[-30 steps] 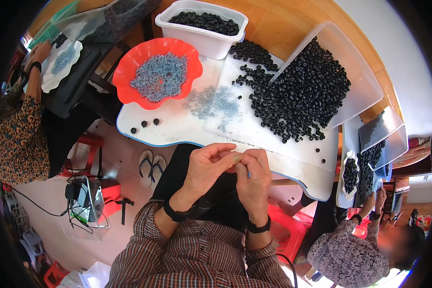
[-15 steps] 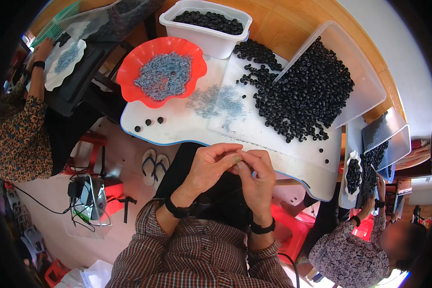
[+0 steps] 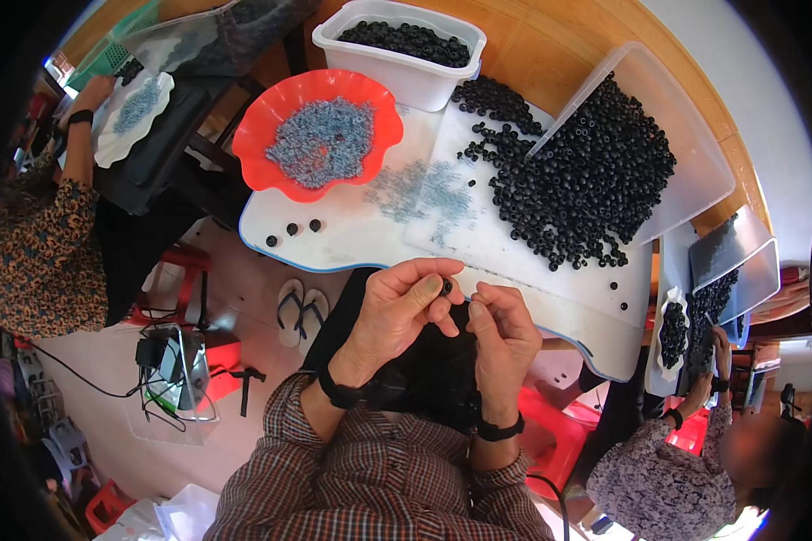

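Note:
Pinched between the thumb and fingers of my left hand is a small round black piece with a hole. My right hand is close beside it on the right, thumb and forefinger pressed together; anything in that pinch is too small to make out. Both hands are just off the near edge of the white table. On the table lie a large heap of black pieces, scattered small clear-bluish pieces and three separate black pieces. A red scalloped bowl holds more of the bluish pieces.
A white tub of black pieces stands at the back. The heap spills from a tipped clear bin. Co-workers sit at left and right. Sandals, a red stool and a box with cables are below.
My hands have come apart: the right has moved right and slightly down. The black piece now shows in my left fingers. The whole view has shifted slightly.

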The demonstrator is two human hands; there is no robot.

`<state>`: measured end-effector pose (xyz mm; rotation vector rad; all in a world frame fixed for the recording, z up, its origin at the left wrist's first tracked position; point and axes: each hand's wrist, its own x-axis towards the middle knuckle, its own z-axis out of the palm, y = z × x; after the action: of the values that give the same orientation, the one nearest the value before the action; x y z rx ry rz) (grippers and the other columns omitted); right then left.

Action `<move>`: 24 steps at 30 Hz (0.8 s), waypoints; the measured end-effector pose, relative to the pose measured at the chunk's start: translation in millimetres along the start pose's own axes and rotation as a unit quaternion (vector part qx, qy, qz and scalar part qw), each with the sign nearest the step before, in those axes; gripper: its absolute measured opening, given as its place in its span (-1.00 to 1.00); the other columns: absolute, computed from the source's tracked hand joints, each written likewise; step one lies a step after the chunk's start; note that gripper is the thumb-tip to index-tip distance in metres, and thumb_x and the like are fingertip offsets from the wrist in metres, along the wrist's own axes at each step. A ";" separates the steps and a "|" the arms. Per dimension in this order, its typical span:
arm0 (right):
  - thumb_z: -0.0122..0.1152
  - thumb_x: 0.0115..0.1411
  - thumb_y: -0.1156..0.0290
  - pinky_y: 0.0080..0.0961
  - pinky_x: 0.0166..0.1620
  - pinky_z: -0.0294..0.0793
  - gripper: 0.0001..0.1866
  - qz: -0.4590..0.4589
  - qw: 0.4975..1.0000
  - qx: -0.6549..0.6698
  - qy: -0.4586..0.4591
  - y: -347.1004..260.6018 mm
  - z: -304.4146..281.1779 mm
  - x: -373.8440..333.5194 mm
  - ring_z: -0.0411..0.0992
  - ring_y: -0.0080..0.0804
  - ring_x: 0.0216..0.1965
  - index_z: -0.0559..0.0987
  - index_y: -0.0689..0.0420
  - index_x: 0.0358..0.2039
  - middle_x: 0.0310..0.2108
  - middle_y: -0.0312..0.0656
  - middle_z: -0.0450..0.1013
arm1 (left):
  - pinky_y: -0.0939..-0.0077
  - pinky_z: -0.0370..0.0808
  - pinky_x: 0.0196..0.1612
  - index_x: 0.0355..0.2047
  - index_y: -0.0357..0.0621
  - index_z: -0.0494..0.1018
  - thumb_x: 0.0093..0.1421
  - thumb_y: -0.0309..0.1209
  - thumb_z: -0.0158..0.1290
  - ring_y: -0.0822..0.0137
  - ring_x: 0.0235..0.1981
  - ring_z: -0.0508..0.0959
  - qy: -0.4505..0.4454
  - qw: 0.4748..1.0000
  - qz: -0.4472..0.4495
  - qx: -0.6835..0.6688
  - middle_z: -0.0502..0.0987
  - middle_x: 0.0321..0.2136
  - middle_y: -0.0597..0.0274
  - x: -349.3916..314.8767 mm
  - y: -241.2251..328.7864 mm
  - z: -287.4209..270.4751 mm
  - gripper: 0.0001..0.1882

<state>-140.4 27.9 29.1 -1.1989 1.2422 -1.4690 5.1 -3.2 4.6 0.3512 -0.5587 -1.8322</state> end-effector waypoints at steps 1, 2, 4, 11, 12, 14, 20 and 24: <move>0.13 0.17 0.69 -0.75 -0.36 0.37 -0.79 0.001 1.000 0.002 0.001 0.7 -0.3 -0.2 0.32 -0.69 -0.40 0.55 0.27 -0.17 -0.29 -0.31 0.39 | 0.43 0.66 -0.34 0.02 -0.39 0.40 0.33 -0.46 -0.06 0.51 -0.46 0.46 -0.003 1.000 0.002 -0.015 0.52 -0.33 0.06 0.0 -0.2 -0.8 -0.69; 0.14 0.17 0.69 -0.75 -0.36 0.37 -0.79 0.003 1.000 0.003 0.002 1.4 -0.2 -0.5 0.33 -0.69 -0.40 0.55 0.27 -0.17 -0.29 -0.31 0.39 | 0.43 0.66 -0.34 0.02 -0.39 0.40 0.33 -0.46 -0.06 0.51 -0.46 0.46 -0.004 1.000 0.003 -0.014 0.52 -0.33 0.06 0.3 -0.4 -1.0 -0.69; 0.14 0.17 0.68 -0.75 -0.35 0.37 -0.80 0.006 1.000 0.007 0.000 2.6 0.0 0.5 0.32 -0.69 -0.40 0.55 0.27 -0.17 -0.29 -0.31 0.39 | 0.50 0.64 -0.40 0.02 -0.42 0.38 0.34 -0.45 -0.09 0.53 -0.50 0.41 0.009 1.000 0.007 -0.005 0.51 -0.30 -0.01 1.5 -1.5 -0.6 -0.68; 0.14 0.17 0.68 -0.75 -0.34 0.36 -0.81 0.007 1.000 -0.008 0.003 2.8 0.2 0.3 0.32 -0.69 -0.39 0.55 0.28 -0.19 -0.28 -0.33 0.39 | 0.49 0.64 -0.35 0.01 -0.42 0.38 0.35 -0.42 -0.09 0.51 -0.49 0.42 0.009 1.000 0.005 -0.005 0.51 -0.28 -0.02 4.5 -5.4 1.4 -0.67; 0.14 0.17 0.68 -0.75 -0.34 0.36 -0.81 0.007 1.000 -0.007 0.004 2.3 0.4 0.0 0.32 -0.69 -0.39 0.55 0.28 -0.19 -0.28 -0.33 0.39 | 0.49 0.64 -0.36 0.01 -0.41 0.39 0.35 -0.41 -0.10 0.49 -0.47 0.43 0.005 1.000 0.005 -0.011 0.52 -0.27 -0.02 4.3 -6.8 0.6 -0.68; 0.15 0.17 0.67 -0.75 -0.32 0.34 -0.81 0.002 1.000 -0.011 0.005 1.7 1.0 -0.5 0.33 -0.68 -0.38 0.55 0.27 -0.18 -0.28 -0.32 0.39 | 0.49 0.64 -0.36 0.00 -0.40 0.39 0.36 -0.40 -0.10 0.48 -0.46 0.45 0.001 1.000 0.004 -0.015 0.52 -0.27 -0.02 4.2 -8.2 -1.0 -0.68; 0.19 0.19 0.61 -0.75 -0.32 0.34 -0.81 -0.055 0.997 -0.044 -0.017 -2.4 2.1 -0.6 0.35 -0.65 -0.38 0.56 0.26 -0.17 -0.26 -0.28 0.39 | 0.51 0.61 -0.42 -0.10 -0.37 0.44 0.26 -0.47 0.05 0.44 -0.50 0.51 0.030 0.998 -0.010 0.046 0.53 -0.39 0.08 2.5 -9.7 -5.2 -0.76; 0.17 0.20 0.60 -0.74 -0.33 0.38 -0.82 -0.072 0.995 -0.051 -0.037 2.4 1.9 -0.3 0.37 -0.63 -0.39 0.56 0.27 -0.16 -0.26 -0.25 0.39 | 0.56 0.59 -0.41 -0.18 -0.37 0.47 0.16 -0.57 0.14 0.44 -0.51 0.57 0.043 0.993 -0.009 0.106 0.57 -0.44 0.15 1.1 -10.3 1.1 -0.79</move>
<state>-138.4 27.5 26.7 -1.4233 1.2140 -1.4652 -4.1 -1.4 0.0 0.5755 -0.6939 -1.7702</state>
